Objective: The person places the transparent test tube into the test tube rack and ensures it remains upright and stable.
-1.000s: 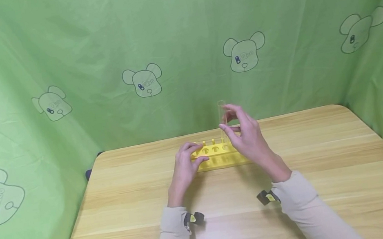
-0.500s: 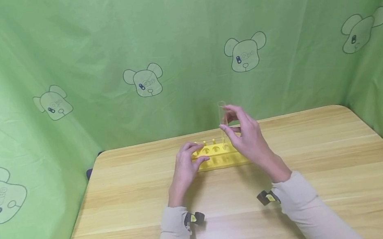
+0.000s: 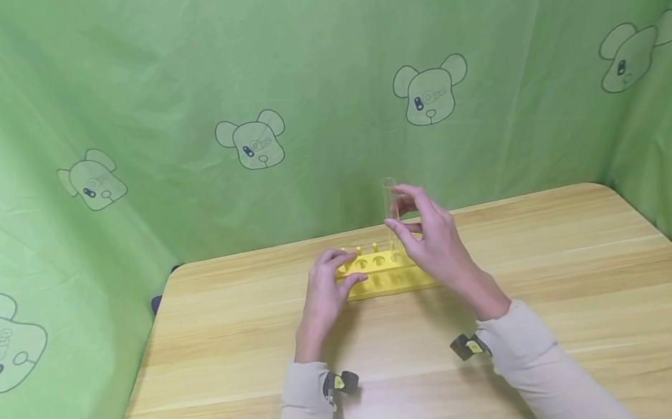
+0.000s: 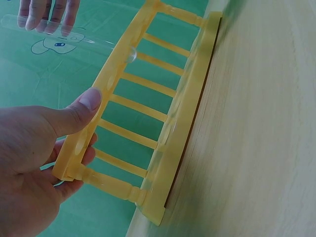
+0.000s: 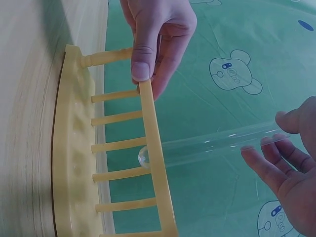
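A yellow test tube rack (image 3: 386,283) stands upright on the table. My left hand (image 3: 324,285) grips the left end of its top plate, thumb on the near side and fingers on the far side. A clear, hollow-looking test tube (image 3: 390,205) is held nearly upright by my right hand (image 3: 438,241), between thumb and fingertips near its upper part. In the right wrist view the rounded bottom of the test tube (image 5: 207,143) pokes just through a hole in the top plate, above the base. My right hand hides the rack's right end in the head view.
The rack has a row of holes and several thin pegs (image 3: 375,248) along its back. A wooden table (image 3: 236,369) extends around it. A green curtain (image 3: 310,39) with bear-head prints hangs behind and along both sides.
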### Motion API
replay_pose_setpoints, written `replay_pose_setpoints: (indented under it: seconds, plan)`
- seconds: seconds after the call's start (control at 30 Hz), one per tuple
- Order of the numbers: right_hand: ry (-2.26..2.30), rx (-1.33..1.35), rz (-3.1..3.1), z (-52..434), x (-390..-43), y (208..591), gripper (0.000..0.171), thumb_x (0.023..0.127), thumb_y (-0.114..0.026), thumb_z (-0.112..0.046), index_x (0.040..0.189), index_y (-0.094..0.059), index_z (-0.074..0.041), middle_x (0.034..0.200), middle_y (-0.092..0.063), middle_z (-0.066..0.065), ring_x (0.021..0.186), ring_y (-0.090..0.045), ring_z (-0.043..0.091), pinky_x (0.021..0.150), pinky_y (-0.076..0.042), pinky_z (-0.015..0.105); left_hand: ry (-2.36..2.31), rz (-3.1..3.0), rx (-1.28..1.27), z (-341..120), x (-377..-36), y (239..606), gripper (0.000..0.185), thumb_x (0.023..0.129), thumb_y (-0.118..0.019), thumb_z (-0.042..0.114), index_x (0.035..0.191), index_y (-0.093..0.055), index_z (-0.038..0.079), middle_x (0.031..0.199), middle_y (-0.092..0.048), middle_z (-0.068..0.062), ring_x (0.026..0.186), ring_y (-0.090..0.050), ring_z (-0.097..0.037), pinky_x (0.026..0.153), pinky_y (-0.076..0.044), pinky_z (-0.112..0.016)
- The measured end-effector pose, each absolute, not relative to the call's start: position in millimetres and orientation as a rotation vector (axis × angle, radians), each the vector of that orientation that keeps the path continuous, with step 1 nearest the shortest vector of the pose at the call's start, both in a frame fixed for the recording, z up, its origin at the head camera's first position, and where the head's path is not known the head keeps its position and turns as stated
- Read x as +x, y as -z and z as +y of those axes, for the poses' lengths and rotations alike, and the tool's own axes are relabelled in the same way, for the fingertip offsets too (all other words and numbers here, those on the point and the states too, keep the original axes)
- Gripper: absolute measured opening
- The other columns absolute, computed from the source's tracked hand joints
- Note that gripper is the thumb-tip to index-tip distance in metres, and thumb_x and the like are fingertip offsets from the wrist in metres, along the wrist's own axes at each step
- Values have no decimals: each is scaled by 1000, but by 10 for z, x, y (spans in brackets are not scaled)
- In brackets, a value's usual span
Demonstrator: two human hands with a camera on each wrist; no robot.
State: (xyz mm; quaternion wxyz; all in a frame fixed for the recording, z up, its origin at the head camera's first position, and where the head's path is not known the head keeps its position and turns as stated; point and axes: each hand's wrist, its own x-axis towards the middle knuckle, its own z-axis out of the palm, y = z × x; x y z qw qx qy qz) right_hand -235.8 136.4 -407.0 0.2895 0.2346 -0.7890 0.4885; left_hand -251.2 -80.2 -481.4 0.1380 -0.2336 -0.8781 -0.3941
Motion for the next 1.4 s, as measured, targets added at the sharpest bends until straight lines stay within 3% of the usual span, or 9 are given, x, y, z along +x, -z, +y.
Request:
replay_pose_setpoints:
  seconds: [0.73, 1.4]
  plan:
    - [-1312, 616, -2117, 1362, -2373, 4116, 55, 94, -71, 4, 144, -49, -2, 107, -64, 17, 104, -65, 29, 83, -59, 19, 1154, -2543, -671, -809, -2519, 4812, 43, 83, -84, 18, 121, -73, 1, 117, -68, -10, 112, -64, -26, 104, -52, -34]
    - [-1319, 615, -2115, 1354, -2399, 4190, 53, 93, -70, 7, 141, -49, 1, 107, -64, 18, 102, -66, 28, 82, -58, 19, 1134, -2541, -673, -810, -2532, 4829, 43, 83, -84, 19, 121, -73, 2, 118, -69, -10, 112, -64, -25, 104, -51, -34]
